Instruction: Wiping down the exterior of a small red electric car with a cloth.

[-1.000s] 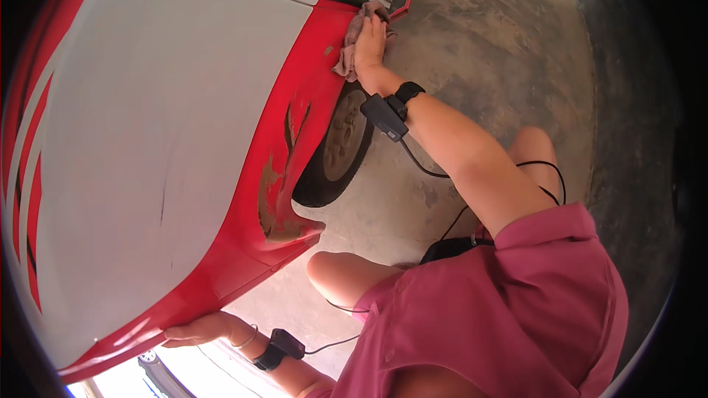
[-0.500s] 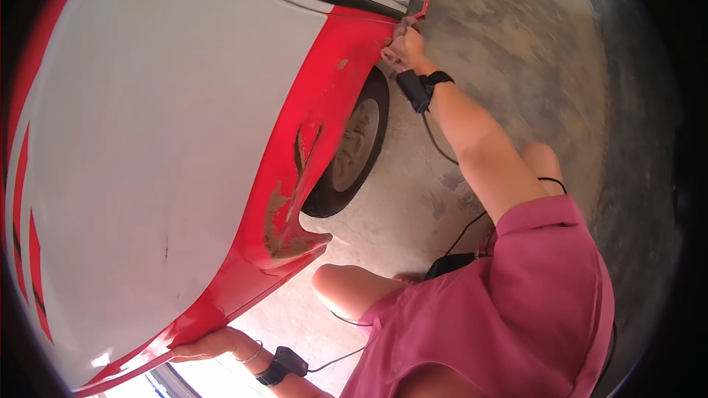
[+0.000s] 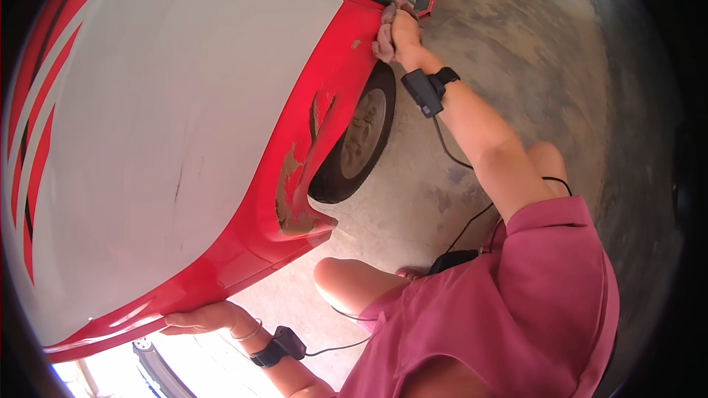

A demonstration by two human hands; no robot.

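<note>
Cloth (image 3: 384, 44) sits beyond the wheel (image 3: 364, 135) on red bodywork (image 3: 259, 214), right hand (image 3: 406, 34) seemingly curled round it, left hand (image 3: 205, 318) straight-fingered across the wheel's other side: wiping, I'd judge, next wanting steady pressure.

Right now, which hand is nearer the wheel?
Right. The right hand is on the cloth against the red panel, just past the wheel's upper end in view; the left hand is at the panel's edge, lower left, farther off.
</note>
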